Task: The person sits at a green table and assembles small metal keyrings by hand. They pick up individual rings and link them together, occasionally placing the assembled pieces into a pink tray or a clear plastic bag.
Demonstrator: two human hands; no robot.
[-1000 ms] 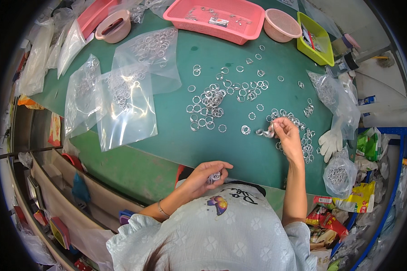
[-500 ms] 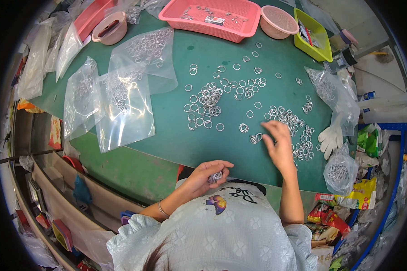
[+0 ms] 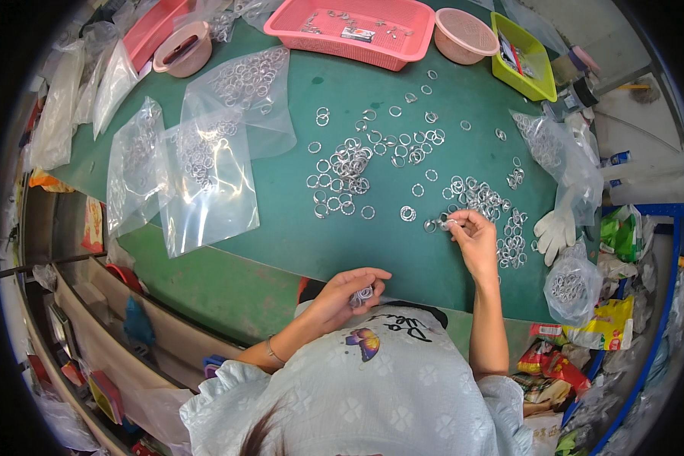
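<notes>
Curled near the table's front edge, my left hand (image 3: 347,296) holds a small bunch of silver rings (image 3: 362,297) in its fingers. My right hand (image 3: 475,242) is over the table with thumb and fingertips pinched on silver rings (image 3: 448,222). Just beyond and to the right of it lies a loose heap of rings (image 3: 479,194), trailing down past the hand. Another pile of rings (image 3: 351,161) sits at the middle of the table, with single rings scattered around it. A small stack of rings (image 3: 408,213) lies left of my right hand.
Clear plastic bags of rings (image 3: 209,201) cover the table's left side. Along the back stand a pink basket (image 3: 403,57), a round pink bowl (image 3: 463,38) and a green basket (image 3: 543,80). A white glove (image 3: 556,234) and a knotted bag of rings (image 3: 572,285) lie at right.
My right hand's fingers have come down and closed in a pinch on rings at the heap's left edge. My left hand stays in place with its bunch.
</notes>
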